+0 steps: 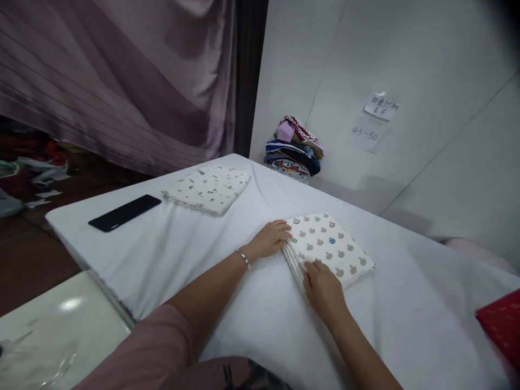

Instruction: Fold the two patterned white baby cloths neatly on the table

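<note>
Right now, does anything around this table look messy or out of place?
Yes, mildly: pale scraps lie scattered on the floor at far left, looking like litter. The white sheet is also creased. I see no spill.

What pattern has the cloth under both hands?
The cloth: mostly grey, mushroom-like shapes on white; head view.

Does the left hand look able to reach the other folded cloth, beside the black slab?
Probably yes: only white tablecloth shows between the left hand and that folded cloth, though the hand must first leave the gray-patterned cloth.
</note>
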Available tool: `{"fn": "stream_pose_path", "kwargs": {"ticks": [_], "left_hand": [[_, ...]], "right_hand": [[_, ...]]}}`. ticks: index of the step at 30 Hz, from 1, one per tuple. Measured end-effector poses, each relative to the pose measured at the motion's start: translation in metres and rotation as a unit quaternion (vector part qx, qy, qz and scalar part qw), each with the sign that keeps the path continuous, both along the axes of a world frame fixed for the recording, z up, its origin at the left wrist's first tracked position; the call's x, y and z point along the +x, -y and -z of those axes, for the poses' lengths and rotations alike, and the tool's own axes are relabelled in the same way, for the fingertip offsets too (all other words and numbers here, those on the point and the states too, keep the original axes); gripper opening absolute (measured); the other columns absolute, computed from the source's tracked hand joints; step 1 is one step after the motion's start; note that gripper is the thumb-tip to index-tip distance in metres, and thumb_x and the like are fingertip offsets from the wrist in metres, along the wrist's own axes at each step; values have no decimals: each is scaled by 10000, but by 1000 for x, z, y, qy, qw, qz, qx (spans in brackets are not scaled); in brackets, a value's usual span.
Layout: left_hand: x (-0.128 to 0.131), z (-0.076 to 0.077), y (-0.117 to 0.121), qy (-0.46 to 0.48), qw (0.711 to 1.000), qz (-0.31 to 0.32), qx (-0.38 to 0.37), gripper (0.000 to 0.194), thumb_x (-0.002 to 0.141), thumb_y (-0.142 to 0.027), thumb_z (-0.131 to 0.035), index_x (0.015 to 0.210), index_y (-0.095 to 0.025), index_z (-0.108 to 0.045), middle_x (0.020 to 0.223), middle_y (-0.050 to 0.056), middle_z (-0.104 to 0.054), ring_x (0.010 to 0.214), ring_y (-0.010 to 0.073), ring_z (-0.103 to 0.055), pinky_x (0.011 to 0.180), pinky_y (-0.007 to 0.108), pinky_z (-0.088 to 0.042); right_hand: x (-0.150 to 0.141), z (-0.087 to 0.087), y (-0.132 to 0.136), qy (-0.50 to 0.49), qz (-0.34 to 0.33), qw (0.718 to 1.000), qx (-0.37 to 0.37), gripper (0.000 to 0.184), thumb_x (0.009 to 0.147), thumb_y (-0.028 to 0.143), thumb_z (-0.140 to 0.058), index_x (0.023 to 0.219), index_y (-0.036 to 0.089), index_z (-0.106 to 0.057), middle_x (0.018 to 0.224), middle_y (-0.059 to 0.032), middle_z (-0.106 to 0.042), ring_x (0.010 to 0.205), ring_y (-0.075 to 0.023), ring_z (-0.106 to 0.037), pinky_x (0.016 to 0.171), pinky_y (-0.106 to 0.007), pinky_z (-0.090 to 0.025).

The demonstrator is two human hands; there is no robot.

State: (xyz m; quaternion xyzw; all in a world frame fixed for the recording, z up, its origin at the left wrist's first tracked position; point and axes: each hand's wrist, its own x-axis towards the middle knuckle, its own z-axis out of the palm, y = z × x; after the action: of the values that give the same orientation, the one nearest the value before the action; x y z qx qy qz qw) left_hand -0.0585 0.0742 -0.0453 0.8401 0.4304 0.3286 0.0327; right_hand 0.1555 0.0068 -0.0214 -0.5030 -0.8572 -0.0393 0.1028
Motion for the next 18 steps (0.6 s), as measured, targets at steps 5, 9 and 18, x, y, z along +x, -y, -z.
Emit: {"fn": "stream_pose_path", "kwargs": {"ticks": [5, 9, 18], "left_hand": [[2, -2, 0, -26, 1000, -4, 17, 207, 876, -187, -449, 989, -210, -621, 1129, 41, -599, 1138, 193, -448, 943, 357, -391], [4, -5, 2, -34, 999, -5, 32, 236, 907, -201, -387, 975, -193, -612, 1101, 42, -612, 1121, 192, -455, 942, 359, -391], [-3, 1, 3, -5, 999, 30, 16, 227, 818, -122, -481, 982, -190, -623, 1097, 48, -610, 1083, 174, -488, 961, 342, -399]], "right_hand": [[5, -2, 2, -45, -3, 999, -3, 217, 833, 93, -427, 964, 176, -579, 856, -36, -561, 818, -156, -530, 621, -231, -342], [5, 0, 5, -27, -17, 999, 1, 218, 829, 82, -424, 952, 170, -581, 839, -38, -555, 803, -158, -525, 622, -238, -340], [-2, 1, 13, 36, -12, 999, 12, 138, 850, 178, -473, 934, 167, -582, 872, -64, -555, 811, -189, -513, 654, -270, -342]]}}
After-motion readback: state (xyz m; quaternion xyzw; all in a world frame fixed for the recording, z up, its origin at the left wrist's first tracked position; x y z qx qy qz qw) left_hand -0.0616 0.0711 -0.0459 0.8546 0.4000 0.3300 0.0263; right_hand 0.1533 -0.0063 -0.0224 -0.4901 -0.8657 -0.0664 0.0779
